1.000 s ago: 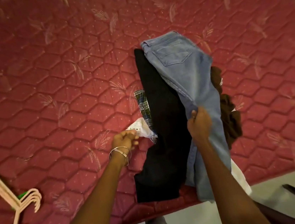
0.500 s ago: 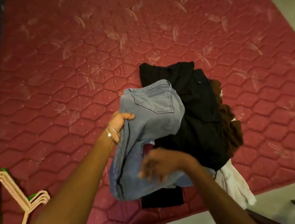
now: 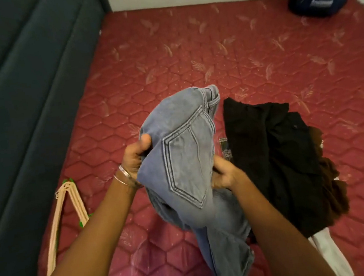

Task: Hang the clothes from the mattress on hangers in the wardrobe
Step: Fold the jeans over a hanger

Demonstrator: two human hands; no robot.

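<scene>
The jeans (image 3: 186, 160) are lifted, left hand (image 3: 136, 157) and right hand (image 3: 223, 175) each with grip clutching denim. Beside them, the clothes pile (image 3: 277, 156) and hangers (image 3: 67, 211) still lie on the mattress (image 3: 189, 52); nothing looks hung yet.

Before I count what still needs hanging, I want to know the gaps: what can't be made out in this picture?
- Right hand: fingers hidden behind the jeans, head view.
- Clothes pile: garments beneath the black one are covered, so no count.
- White garment: cut off by the bottom edge.
- Hangers: stacked and crossed by the left arm; number unclear.
- Wardrobe: not in view.
- Left hand: fingers tucked in denim.
</scene>
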